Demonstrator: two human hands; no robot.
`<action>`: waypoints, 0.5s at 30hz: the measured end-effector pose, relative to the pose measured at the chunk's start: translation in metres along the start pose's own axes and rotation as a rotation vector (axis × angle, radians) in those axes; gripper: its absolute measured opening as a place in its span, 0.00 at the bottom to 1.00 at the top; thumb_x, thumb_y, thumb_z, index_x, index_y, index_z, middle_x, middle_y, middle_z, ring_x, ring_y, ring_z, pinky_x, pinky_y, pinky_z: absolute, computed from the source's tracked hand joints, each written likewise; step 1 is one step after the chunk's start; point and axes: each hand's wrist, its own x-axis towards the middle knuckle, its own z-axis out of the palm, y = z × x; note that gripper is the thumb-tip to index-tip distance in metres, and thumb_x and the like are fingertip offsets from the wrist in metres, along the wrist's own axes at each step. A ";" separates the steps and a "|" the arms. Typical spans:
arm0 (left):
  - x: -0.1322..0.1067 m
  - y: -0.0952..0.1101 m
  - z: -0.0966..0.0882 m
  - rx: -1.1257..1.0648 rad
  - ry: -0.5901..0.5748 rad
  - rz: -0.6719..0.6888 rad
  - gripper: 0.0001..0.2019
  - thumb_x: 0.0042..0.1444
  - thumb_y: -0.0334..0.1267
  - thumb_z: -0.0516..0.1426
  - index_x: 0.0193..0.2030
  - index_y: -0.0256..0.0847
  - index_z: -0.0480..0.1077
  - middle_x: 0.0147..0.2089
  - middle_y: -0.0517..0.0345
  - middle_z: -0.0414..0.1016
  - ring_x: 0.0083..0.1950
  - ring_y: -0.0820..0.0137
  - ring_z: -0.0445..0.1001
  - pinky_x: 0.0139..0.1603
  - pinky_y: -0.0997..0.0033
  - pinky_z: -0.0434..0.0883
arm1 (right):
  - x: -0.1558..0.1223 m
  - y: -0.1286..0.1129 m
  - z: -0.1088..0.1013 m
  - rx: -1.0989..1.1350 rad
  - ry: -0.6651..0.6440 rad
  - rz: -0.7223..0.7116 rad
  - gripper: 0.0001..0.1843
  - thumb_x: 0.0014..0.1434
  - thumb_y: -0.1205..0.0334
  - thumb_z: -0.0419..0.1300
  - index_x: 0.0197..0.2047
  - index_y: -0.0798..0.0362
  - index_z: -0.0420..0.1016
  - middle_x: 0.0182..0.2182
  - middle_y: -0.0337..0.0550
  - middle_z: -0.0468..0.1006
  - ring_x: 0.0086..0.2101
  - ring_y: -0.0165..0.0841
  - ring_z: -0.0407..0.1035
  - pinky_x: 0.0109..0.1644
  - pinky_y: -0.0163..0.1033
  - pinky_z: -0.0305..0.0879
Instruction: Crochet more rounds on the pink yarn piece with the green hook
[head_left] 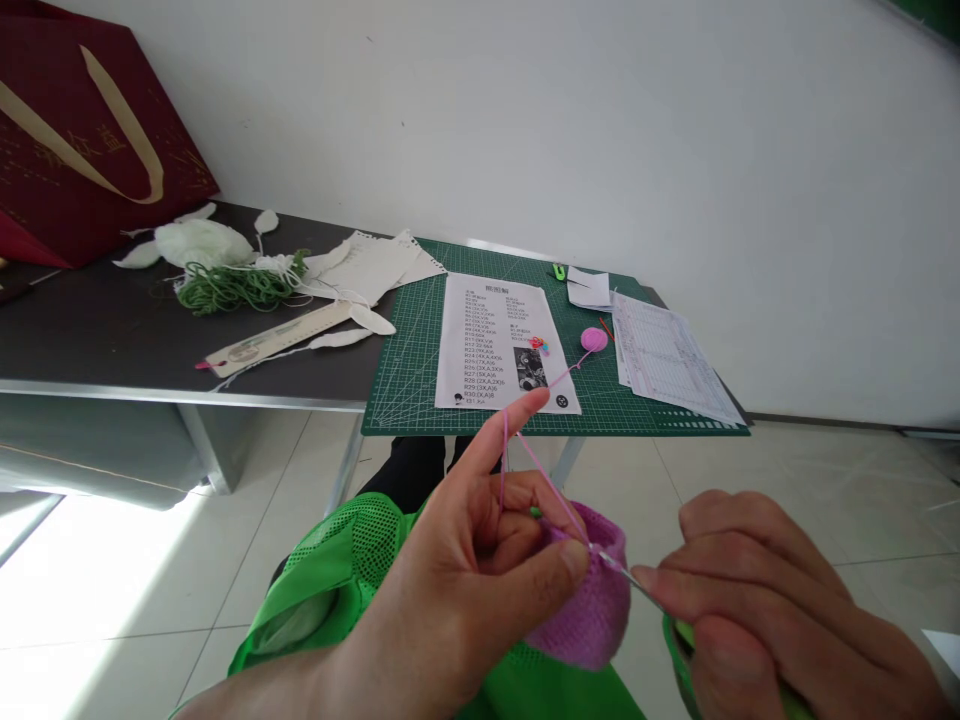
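Note:
My left hand pinches the rim of a pink crocheted piece, shaped like a small cup, between thumb and fingers. Its index finger points up, with pink yarn looped over it and running down to the rim. My right hand is closed around a crochet hook, whose metal tip sits at the stitches beside my left thumb. From my raised finger the strand leads to a pink yarn ball on the green cutting mat. The hook's handle is mostly hidden in my right fist.
A printed pattern sheet lies on the mat with small colourful stitch markers. Charted papers are at the right. Green and white yarn, a wooden ruler and a red gift bag occupy the dark table.

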 end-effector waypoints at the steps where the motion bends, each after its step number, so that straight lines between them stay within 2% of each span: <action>1: 0.000 0.000 0.000 0.001 -0.004 -0.003 0.44 0.61 0.31 0.66 0.78 0.51 0.47 0.32 0.66 0.72 0.23 0.83 0.52 0.26 0.81 0.55 | -0.001 -0.001 0.002 0.004 0.019 0.020 0.13 0.68 0.72 0.54 0.31 0.54 0.72 0.23 0.37 0.74 0.29 0.28 0.67 0.34 0.37 0.69; 9: 0.001 -0.004 0.000 0.028 0.006 -0.007 0.44 0.62 0.32 0.66 0.78 0.47 0.47 0.29 0.67 0.69 0.24 0.81 0.51 0.29 0.79 0.58 | 0.007 -0.002 0.004 0.124 0.017 0.079 0.15 0.65 0.76 0.56 0.28 0.56 0.74 0.19 0.38 0.71 0.24 0.26 0.65 0.28 0.35 0.68; 12: 0.000 -0.005 -0.001 0.048 0.016 0.004 0.43 0.63 0.32 0.65 0.78 0.48 0.47 0.28 0.68 0.67 0.24 0.80 0.51 0.29 0.78 0.56 | 0.012 -0.002 0.000 0.162 -0.055 0.053 0.15 0.63 0.78 0.56 0.28 0.57 0.75 0.17 0.37 0.70 0.22 0.25 0.65 0.25 0.33 0.68; 15: 0.000 -0.004 -0.002 0.052 -0.011 0.001 0.42 0.64 0.31 0.64 0.78 0.50 0.47 0.29 0.68 0.67 0.24 0.80 0.49 0.26 0.78 0.53 | 0.009 0.000 -0.004 0.197 -0.104 0.053 0.14 0.66 0.75 0.56 0.29 0.56 0.75 0.18 0.36 0.70 0.23 0.25 0.64 0.26 0.33 0.69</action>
